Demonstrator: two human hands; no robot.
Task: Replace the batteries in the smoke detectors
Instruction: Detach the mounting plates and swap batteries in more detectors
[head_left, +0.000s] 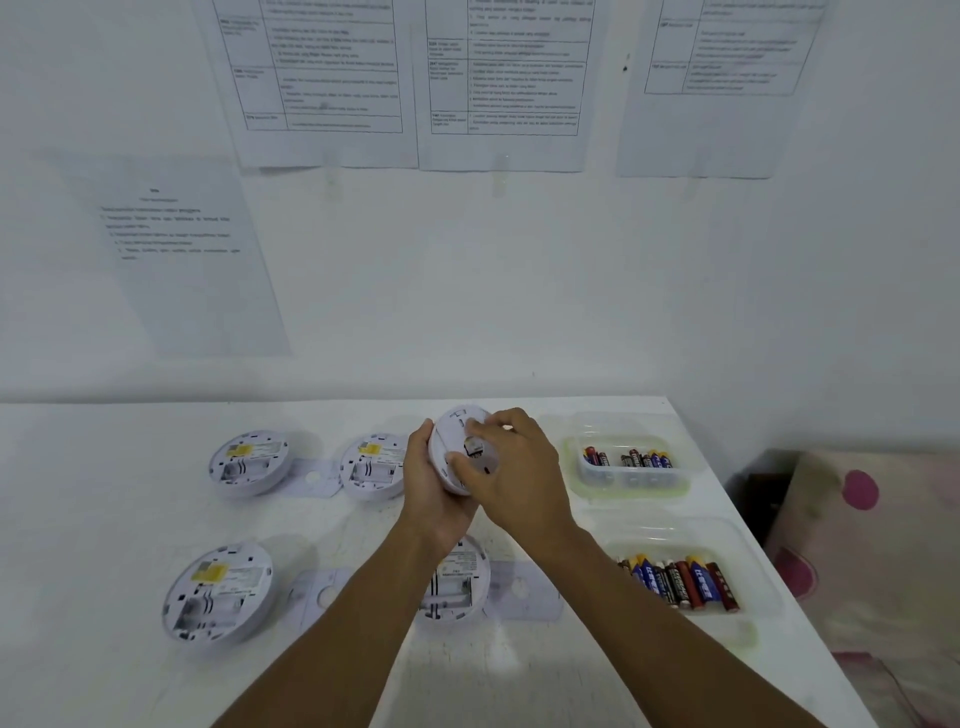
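Your left hand (431, 493) grips the smoke detector (460, 431) by its rim, raised between both hands, while your right hand (519, 467) clamps thumb and fingers on its back. You seem to be working the back cover, though I cannot tell which way. Next comes a cell from the battery tubs (675, 577) just right of your right hand. Open detectors (218, 590) crowd the space left of and beneath your wrists, and the table edge (724, 506) runs just beyond the tubs.

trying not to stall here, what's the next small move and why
Probably empty the battery bay of the held detector with the right hand, whose fingertips sit at it, while the left hand grips the detector tilted. The other detectors on the table show bays that look empty, so this one seems next.
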